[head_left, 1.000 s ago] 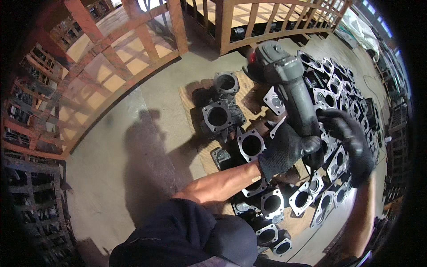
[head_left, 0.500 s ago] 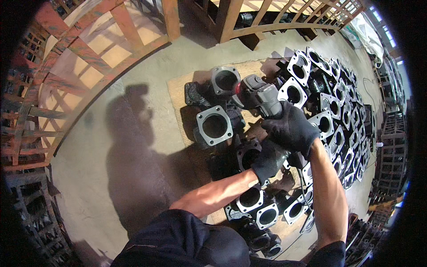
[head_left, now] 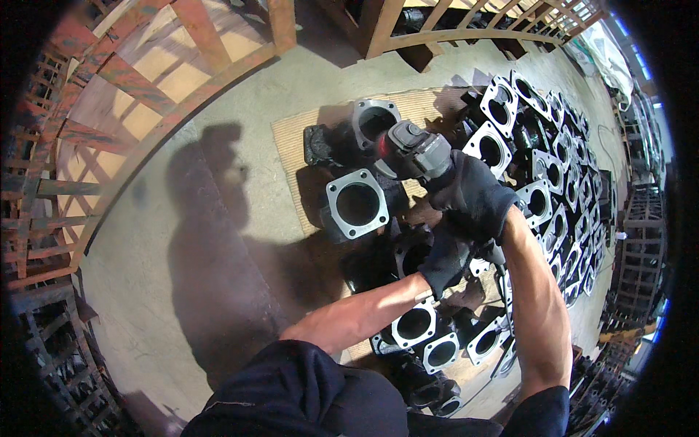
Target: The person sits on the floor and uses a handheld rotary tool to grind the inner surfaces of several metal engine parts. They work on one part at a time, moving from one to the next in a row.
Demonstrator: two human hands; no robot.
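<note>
Both of my hands wear black gloves and are closed round a grey angle grinder with a red ring near its head. My right hand wraps the body just behind the head. Lower down, my left hand grips the rear part, its fingers partly hidden. The grinder's head is over the edge of a black casting with a pale machined flange; whether they touch I cannot tell. Below the head stands another casting with a square flange and a round bore.
Many similar castings crowd the right side, and several more stand below my left forearm. Ribbed cardboard lies under them on the concrete floor. Rusty metal crates border the left and back. A cord trails near my right arm.
The grinder and both hands have shifted slightly relative to the castings, with the grinder's head a little farther left and up. Castings sit slightly farther right in view. Both hands keep their grip.
</note>
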